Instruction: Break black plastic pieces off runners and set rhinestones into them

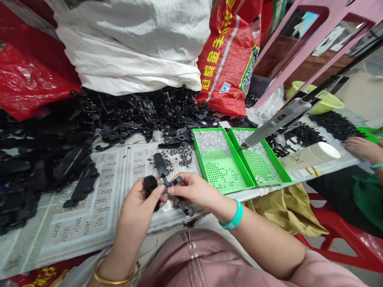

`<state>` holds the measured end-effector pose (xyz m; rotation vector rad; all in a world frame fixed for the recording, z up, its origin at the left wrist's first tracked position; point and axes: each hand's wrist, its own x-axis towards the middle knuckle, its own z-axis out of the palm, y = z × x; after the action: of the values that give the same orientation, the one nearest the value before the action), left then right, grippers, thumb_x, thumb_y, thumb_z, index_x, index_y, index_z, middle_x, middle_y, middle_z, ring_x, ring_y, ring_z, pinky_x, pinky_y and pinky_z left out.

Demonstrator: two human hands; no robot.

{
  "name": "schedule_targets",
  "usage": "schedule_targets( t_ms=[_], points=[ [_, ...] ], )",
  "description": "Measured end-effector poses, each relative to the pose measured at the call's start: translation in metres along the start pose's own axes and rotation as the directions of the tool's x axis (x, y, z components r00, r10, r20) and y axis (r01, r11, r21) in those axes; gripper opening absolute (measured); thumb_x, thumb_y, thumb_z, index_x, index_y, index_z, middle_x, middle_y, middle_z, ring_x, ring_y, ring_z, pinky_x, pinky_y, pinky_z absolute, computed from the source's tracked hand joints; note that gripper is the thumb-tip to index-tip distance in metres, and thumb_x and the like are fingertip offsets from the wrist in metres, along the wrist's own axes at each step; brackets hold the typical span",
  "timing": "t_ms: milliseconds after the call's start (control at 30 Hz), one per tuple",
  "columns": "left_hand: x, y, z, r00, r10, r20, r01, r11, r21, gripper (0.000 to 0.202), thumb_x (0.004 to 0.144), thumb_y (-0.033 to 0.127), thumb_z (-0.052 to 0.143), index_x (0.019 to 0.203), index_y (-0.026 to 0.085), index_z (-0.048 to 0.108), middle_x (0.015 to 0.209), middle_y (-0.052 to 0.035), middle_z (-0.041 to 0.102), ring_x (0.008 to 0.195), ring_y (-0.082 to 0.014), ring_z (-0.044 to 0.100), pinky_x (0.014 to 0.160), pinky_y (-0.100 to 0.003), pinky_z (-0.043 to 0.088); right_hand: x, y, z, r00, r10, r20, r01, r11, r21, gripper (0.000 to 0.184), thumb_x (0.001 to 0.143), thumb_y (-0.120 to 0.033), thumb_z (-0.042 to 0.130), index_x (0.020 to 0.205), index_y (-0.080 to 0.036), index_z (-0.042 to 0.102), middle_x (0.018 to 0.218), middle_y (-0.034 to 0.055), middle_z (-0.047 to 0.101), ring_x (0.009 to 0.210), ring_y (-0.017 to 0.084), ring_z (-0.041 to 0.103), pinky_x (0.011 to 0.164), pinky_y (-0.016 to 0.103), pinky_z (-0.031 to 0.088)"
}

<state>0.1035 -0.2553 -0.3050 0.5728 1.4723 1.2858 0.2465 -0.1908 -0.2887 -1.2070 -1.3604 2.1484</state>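
Close to the table's front edge, both hands meet at black plastic parts. My left hand (140,199) is closed around a rounded black plastic piece (150,186), thumb pressed toward the right hand. My right hand (191,189) pinches a black plastic arm with round pads (186,208). The two pieces touch or nearly touch; whether they are joined I cannot tell. Just beyond the fingers a long black part (160,162) points away from me, and small dark bits (184,154) lie scattered behind it.
Two green trays (224,159) of small shiny metal pieces stand to the right. A grey electric screwdriver (275,121) hangs over them. Heaps of black parts (143,109) lie behind under a white sack (140,48). A paper cup (314,155) lies at right; another person's hand (363,148) rests beyond.
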Motion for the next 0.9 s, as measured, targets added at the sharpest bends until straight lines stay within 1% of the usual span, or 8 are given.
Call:
schedule_targets(
  t_ms=[67,167,267,333,400,533,700,900],
  points=[
    [-0.004,0.003,0.004,0.998,-0.058,-0.019,0.054,0.983,-0.177,0.042,0.067,0.036,0.073,0.102,0.016,0.059,0.068,0.0002,0.066,0.060,-0.0135,0.061,0.059,-0.026,0.052,-0.001,-0.001,0.000,1.000,0.017,-0.019,-0.016,0.998,0.059,0.020,0.070,-0.029,0.069,0.072,-0.015,0.055,0.058,-0.0050,0.055,0.044,0.004,0.047,0.039,0.015,0.034],
    [-0.008,0.006,0.008,0.987,-0.161,-0.012,0.141,0.895,-0.422,0.037,0.077,0.033,0.062,0.109,0.014,0.061,0.083,-0.0048,0.070,0.075,-0.0177,0.066,0.071,-0.031,0.055,-0.004,-0.001,0.001,0.999,0.036,-0.019,-0.032,0.982,0.185,0.022,0.067,-0.030,0.071,0.074,-0.014,0.058,0.058,-0.0045,0.055,0.046,0.005,0.051,0.038,0.014,0.033],
    [-0.011,0.006,0.012,0.983,-0.180,0.040,0.174,0.827,-0.535,0.034,0.080,0.023,0.059,0.113,0.014,0.062,0.099,-0.0081,0.070,0.094,-0.0203,0.064,0.084,-0.034,0.053,-0.006,-0.001,0.003,0.999,0.031,0.025,-0.036,0.955,0.296,0.028,0.065,-0.033,0.074,0.080,-0.013,0.061,0.063,-0.0031,0.058,0.047,0.005,0.053,0.039,0.014,0.036],
    [-0.013,0.005,0.013,0.977,-0.194,0.092,0.212,0.801,-0.559,0.034,0.079,0.020,0.060,0.113,0.015,0.063,0.107,-0.0094,0.069,0.103,-0.0217,0.062,0.090,-0.036,0.050,-0.006,-0.002,0.005,0.998,0.036,0.048,-0.050,0.939,0.340,0.031,0.063,-0.034,0.076,0.080,-0.013,0.062,0.063,-0.0029,0.059,0.047,0.005,0.054,0.041,0.014,0.039],
    [-0.015,0.004,0.015,0.970,-0.211,0.124,0.244,0.789,-0.565,0.033,0.078,0.018,0.062,0.111,0.016,0.064,0.110,-0.0102,0.069,0.108,-0.0234,0.060,0.094,-0.038,0.048,-0.006,-0.003,0.007,0.998,0.038,0.043,-0.051,0.931,0.361,0.032,0.062,-0.035,0.077,0.079,-0.013,0.062,0.062,-0.0033,0.059,0.047,0.005,0.054,0.043,0.016,0.043],
    [-0.018,0.000,0.014,0.973,-0.195,0.126,0.232,0.796,-0.559,0.031,0.077,0.019,0.065,0.108,0.019,0.067,0.110,-0.0089,0.069,0.111,-0.0245,0.058,0.098,-0.041,0.045,-0.004,-0.004,0.011,0.999,0.049,0.002,-0.046,0.932,0.358,0.033,0.059,-0.035,0.078,0.079,-0.013,0.063,0.062,-0.0038,0.060,0.047,0.005,0.054,0.047,0.017,0.047],
    [-0.018,-0.004,0.012,0.977,-0.162,0.139,0.211,0.819,-0.533,0.028,0.076,0.021,0.067,0.104,0.019,0.068,0.111,-0.0085,0.069,0.112,-0.0242,0.058,0.100,-0.041,0.043,-0.003,-0.005,0.011,0.998,0.062,0.019,-0.065,0.946,0.318,0.030,0.060,-0.034,0.076,0.076,-0.013,0.062,0.059,-0.0035,0.059,0.047,0.005,0.054,0.046,0.017,0.045],
    [-0.019,-0.004,0.012,0.979,-0.156,0.131,0.201,0.836,-0.510,0.033,0.074,0.024,0.069,0.107,0.019,0.066,0.111,-0.0086,0.068,0.110,-0.0242,0.059,0.098,-0.042,0.044,0.000,-0.002,0.010,0.999,0.038,0.033,-0.047,0.952,0.302,0.024,0.065,-0.031,0.073,0.077,-0.013,0.061,0.057,-0.0038,0.059,0.046,0.005,0.052,0.043,0.015,0.040]
  ],
)
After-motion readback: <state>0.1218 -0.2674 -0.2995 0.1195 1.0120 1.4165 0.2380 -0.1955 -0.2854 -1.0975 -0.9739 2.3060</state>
